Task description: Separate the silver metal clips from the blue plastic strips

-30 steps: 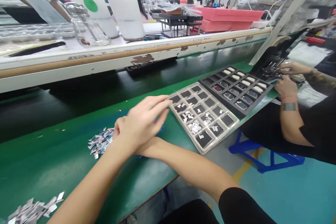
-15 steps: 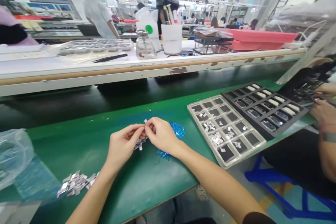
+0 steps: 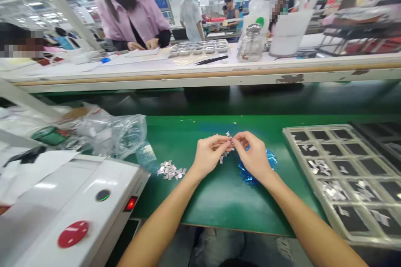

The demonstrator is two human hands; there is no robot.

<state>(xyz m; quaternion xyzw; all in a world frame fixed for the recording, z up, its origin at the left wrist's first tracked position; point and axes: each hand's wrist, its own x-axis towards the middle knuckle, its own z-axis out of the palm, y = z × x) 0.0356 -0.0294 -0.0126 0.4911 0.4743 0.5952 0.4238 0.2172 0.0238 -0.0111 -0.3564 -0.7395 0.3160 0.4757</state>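
Note:
My left hand (image 3: 209,156) and my right hand (image 3: 253,155) meet at their fingertips above the green table (image 3: 219,208). Both are closed in a pinch, and whatever lies between the fingers is too small to make out. Under and behind the fingers, partly hidden, is a heap of small silvery-white pieces (image 3: 223,157). A pile of shiny blue strips (image 3: 247,175) lies beneath and beside my right hand. Left of my left hand, on the table, is another pile of small flat grey-white pieces (image 3: 171,171).
At right, a clear compartment tray (image 3: 308,179) holds small white pieces; a dark tray (image 3: 376,133) adjoins it. At left are plastic bags (image 3: 125,133) and a white machine (image 3: 94,175) with a red button. The shelf (image 3: 156,71) ahead carries tweezers (image 3: 211,60) and a glass bottle (image 3: 250,44). People work beyond.
The camera view has swung left, so the white machine and a person in pink now show, and the trays sit farther right. My hands stay pinched together over the heap.

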